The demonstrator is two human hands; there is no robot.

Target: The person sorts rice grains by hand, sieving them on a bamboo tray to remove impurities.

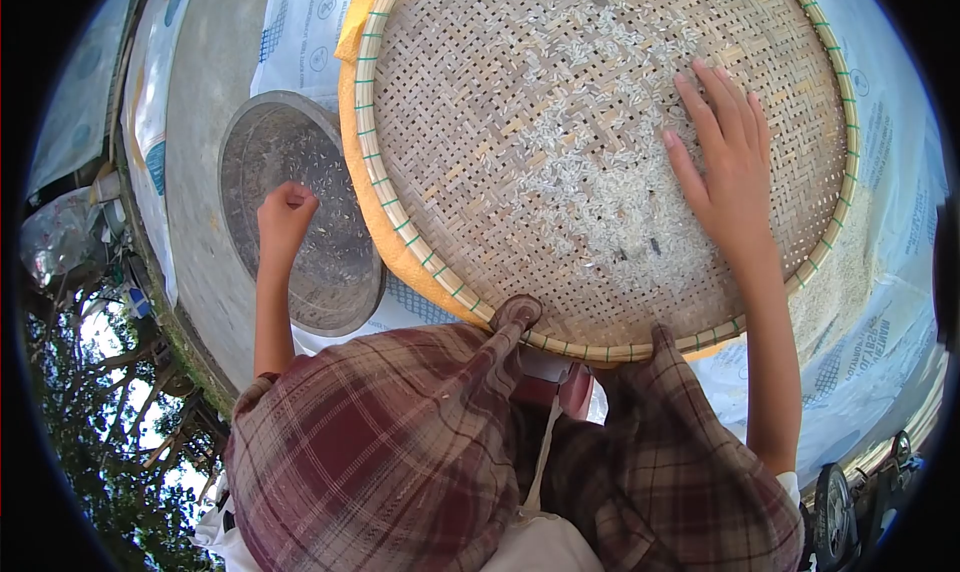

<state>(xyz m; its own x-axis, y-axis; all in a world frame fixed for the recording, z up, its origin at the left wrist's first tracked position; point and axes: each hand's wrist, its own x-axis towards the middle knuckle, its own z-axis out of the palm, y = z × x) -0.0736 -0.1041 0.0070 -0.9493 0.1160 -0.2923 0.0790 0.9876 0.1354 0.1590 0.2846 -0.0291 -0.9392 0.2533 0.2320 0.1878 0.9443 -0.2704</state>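
A round woven bamboo winnowing tray [425, 42], its rim bound with green ties, lies before me. Whitish rice grains [610, 202] are scattered over its middle, with a few dark specks among them. My right hand [725, 147] is over the right part of the tray, fingers stretched out, beside the grains. On the left stands a dark grey basin [238, 147] with some grains in its bottom. Above the basin is my left hand [286, 217], thumb and fingers pressed together; whatever they may hold is too small to make out.
Orange-yellow material [352, 52] shows under the tray's left rim. Printed white-blue sacking [860, 342] covers the ground, with more grain [840, 282] right of the tray. Plaid cloth [370, 422] covers my lap. A wheel [832, 517] is at the lower right, and concrete [200, 172] runs along the left.
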